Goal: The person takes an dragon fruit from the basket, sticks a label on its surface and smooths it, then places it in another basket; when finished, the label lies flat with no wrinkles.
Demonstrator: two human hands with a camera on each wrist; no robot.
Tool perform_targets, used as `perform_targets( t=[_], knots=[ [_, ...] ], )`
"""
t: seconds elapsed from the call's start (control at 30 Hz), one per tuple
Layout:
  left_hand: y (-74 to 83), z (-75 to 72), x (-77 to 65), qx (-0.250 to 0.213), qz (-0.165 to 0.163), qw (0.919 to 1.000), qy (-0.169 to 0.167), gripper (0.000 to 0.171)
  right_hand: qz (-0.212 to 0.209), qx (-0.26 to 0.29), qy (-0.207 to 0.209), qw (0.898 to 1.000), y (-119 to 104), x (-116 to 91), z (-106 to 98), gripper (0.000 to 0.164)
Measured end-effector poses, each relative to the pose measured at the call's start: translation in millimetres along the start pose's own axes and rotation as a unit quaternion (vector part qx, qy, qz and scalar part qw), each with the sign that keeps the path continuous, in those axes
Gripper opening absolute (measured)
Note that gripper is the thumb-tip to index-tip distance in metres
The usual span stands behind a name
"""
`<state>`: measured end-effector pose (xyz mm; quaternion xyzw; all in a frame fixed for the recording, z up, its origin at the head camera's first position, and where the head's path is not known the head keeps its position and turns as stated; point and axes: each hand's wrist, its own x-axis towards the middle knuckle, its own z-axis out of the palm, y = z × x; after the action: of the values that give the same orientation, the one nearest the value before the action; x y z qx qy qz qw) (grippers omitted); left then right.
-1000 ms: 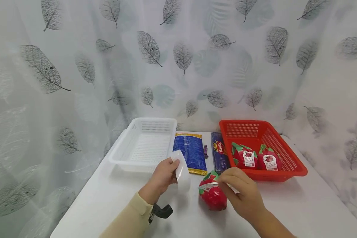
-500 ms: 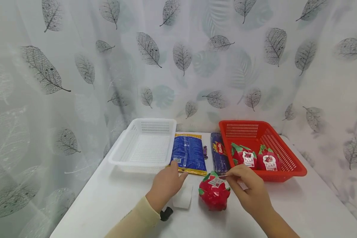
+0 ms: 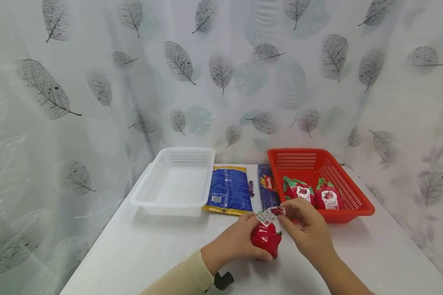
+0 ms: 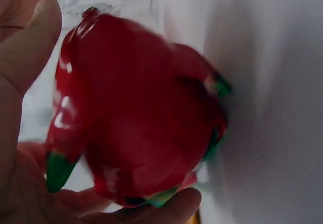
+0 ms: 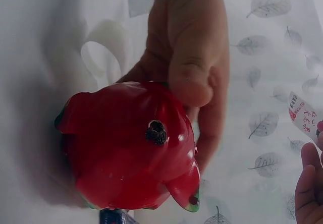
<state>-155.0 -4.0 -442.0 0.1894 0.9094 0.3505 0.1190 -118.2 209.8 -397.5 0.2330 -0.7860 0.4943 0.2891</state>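
Note:
My left hand [image 3: 234, 241] grips a red dragon fruit [image 3: 267, 237] with green-tipped scales, from its left side, with the thumb on the near side. The left wrist view shows its glossy red skin [image 4: 136, 98] close up between thumb and fingers. Thumb and fingertips of my right hand [image 3: 308, 227] pinch a white printed label [image 3: 266, 217] with a dragon fruit picture, just above the fruit. In the right wrist view the label [image 5: 305, 118] appears apart from the fruit [image 5: 131, 148]. A curled white paper strip [image 5: 101, 57] lies behind the left hand there.
A white basket [image 3: 136, 196] stands back left. A red basket [image 3: 358, 211] at the right holds two labelled dragon fruits [image 3: 328, 196]. Between them lie a blue-and-yellow packet [image 3: 229, 188], a small purple wrapped piece [image 3: 251, 188] and a blue Barilla spaghetti pack [image 3: 267, 188].
My left hand has let go of the white paper strip onto the table and moved right to grip the dragon fruit. My right hand still pinches the label, its printed face now turned into view.

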Motion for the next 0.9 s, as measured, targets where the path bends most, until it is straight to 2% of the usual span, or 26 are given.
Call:
perform_targets(
  t=[0.2, 0.3, 0.37, 0.5, 0.57, 0.7, 0.8, 0.9],
  knots=[
    [-4.4, 6.5, 4.2, -0.057, -0.007, 0.9983, -0.005, 0.081, 0.029, -0.009, -0.005, 1.000, -1, 1, 1, 0.036],
    [-6.3, 8.7, 3.7, -0.065, -0.005, 0.9978, -0.003, 0.078, 0.037, -0.018, -0.008, 0.999, -1, -1, 2, 0.035],
    [-7.9, 11.1, 1.8, -0.058, -0.003, 0.9983, 0.005, 0.082, 0.037, -0.025, -0.011, 0.999, 0, -1, 3, 0.035],
    [-10.9, 15.8, -5.0, -0.003, 0.009, 0.9996, 0.027, 0.094, 0.039, -0.023, -0.037, 0.998, 4, -1, 3, 0.038],
    [-12.9, 16.6, -7.5, 0.029, 0.021, 0.9984, 0.043, 0.098, 0.055, -0.016, -0.059, 0.997, 5, 0, 3, 0.037],
    [-18.4, 13.8, -6.6, 0.059, 0.051, 0.9940, 0.076, 0.098, 0.136, -0.005, -0.108, 0.985, 7, 1, 6, 0.030],
    [-22.7, 11.4, -3.2, 0.038, 0.050, 0.9945, 0.083, 0.101, 0.201, -0.003, -0.148, 0.968, 10, 2, 10, 0.030],
    [-24.6, 10.3, -1.3, 0.009, 0.038, 0.9960, 0.080, 0.105, 0.233, -0.006, -0.191, 0.954, 14, 2, 16, 0.034]
  ],
)
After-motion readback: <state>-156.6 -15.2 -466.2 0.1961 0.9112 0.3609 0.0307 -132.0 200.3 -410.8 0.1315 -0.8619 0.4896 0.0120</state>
